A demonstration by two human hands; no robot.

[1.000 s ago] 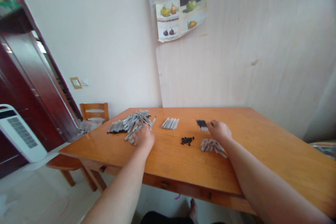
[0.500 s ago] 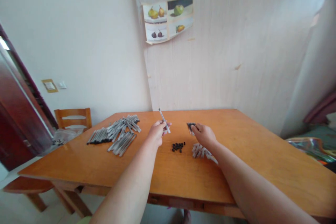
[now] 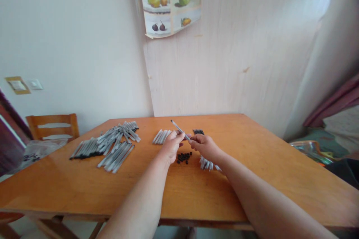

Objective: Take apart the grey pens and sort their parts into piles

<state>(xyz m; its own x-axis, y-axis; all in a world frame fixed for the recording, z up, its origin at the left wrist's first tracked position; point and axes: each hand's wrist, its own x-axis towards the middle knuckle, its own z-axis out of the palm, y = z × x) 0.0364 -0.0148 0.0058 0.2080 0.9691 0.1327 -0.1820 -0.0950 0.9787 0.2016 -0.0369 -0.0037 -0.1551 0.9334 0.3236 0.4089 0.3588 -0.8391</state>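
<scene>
1. While the pen heap (image 3: pixel 116 134) lay near the counter's (image 3: pixel 84 186) back-left corner, a bump could have scattered it.
2. Left hand (image 3: pixel 171 145) and right hand (image 3: pixel 206 146) pinched one pen (image 3: pixel 176 126) mid-counter; skewed pressure risked slipping.
3. Black pieces (image 3: pixel 183 157), nearer the front edge, could have rolled if knocked.

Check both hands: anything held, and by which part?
Pen: left hand pinches its lower half. Right hand is at its near end; whether that hand grips anything can't be told.
</scene>
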